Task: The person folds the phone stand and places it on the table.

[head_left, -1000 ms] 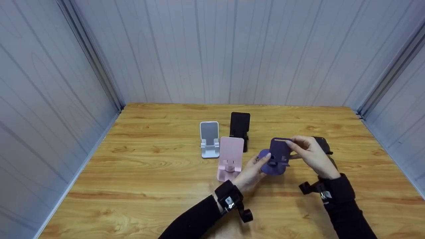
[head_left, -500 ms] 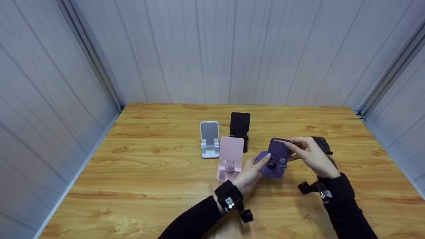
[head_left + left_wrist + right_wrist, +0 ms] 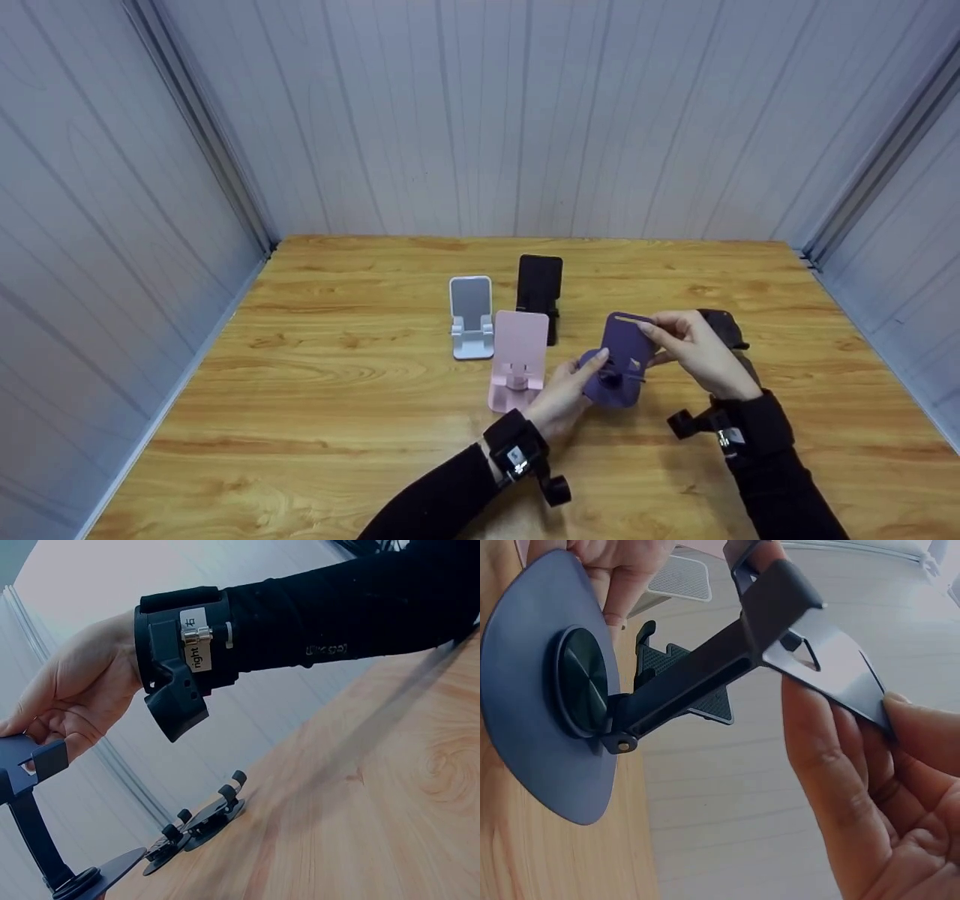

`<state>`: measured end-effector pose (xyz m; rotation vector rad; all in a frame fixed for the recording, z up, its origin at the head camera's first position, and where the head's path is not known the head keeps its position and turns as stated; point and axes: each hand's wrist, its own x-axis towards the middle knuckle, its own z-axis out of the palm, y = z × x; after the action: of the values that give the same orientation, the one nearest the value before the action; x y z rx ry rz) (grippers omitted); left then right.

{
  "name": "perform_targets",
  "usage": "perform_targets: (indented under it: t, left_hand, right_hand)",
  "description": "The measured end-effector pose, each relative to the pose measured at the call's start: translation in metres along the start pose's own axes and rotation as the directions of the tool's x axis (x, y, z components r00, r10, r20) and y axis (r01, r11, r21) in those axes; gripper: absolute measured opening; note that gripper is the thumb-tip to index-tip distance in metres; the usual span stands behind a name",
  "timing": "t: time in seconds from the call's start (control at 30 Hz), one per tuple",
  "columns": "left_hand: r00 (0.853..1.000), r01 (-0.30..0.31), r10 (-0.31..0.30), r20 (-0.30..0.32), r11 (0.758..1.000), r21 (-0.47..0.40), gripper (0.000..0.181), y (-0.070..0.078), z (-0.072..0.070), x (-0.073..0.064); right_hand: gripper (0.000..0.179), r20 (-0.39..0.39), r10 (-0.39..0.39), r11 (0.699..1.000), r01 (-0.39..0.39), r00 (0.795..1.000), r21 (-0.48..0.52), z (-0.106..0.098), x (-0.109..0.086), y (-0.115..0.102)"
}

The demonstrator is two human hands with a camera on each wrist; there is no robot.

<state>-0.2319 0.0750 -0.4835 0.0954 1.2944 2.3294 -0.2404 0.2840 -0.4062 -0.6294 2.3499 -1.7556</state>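
Observation:
A purple phone stand point(image 3: 628, 341) is held up off the table between both hands. My left hand point(image 3: 561, 399) grips it low on the left, its thumb lying across the front near the arm. With thumb and fingers my right hand point(image 3: 701, 354) pinches the top edge of its plate. From the right wrist view, the stand's round base point(image 3: 525, 690), hinged arm point(image 3: 686, 679) and tilted plate show, with my right hand point(image 3: 870, 795) at the plate's far edge. The left wrist view leaves my left hand out.
A pink phone stand point(image 3: 520, 341) stands just left of my left hand. Behind it are a white-and-grey phone stand point(image 3: 472, 307) and a black one point(image 3: 539, 283). Dark stands point(image 3: 724, 328) lie partly hidden beyond my right hand. Panelled walls point(image 3: 487, 120) border the wooden table point(image 3: 300, 420).
The purple stand's base has tipped down and slightly left, and its plate leans a little more to the left. Both hands keep their hold. The other stands have stayed in place.

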Motion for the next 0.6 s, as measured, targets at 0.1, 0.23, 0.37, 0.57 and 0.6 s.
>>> perform_targets:
  t: [0.1,0.23,0.37,0.57,0.6]
  left_hand:
    - [1.000,-0.013,0.013,0.009,1.000,0.005,0.046,0.000,0.001,0.000]
    - [1.000,-0.025,0.025,0.004,1.000,0.019,0.043,-0.001,0.001,0.001]
    - [1.000,-0.023,0.024,-0.019,0.999,0.028,0.048,-0.002,0.001,0.001]
    - [0.998,-0.023,0.025,-0.060,0.999,0.034,0.059,-0.002,0.001,0.002]
    - [0.998,-0.026,0.028,-0.065,0.999,0.036,0.060,-0.002,0.001,0.002]
  right_hand:
    - [0.036,0.019,0.000,1.000,0.000,1.000,0.025,-0.002,0.001,0.002]
    - [0.033,0.066,0.003,0.995,-0.009,0.998,0.104,-0.006,0.001,0.006]
    - [0.028,0.130,0.003,0.978,-0.030,0.991,0.205,-0.009,0.002,0.014]
    - [0.031,0.212,0.005,0.938,-0.077,0.977,0.337,-0.011,0.004,0.026]
    - [0.032,0.223,0.007,0.928,-0.090,0.975,0.361,-0.011,0.004,0.027]
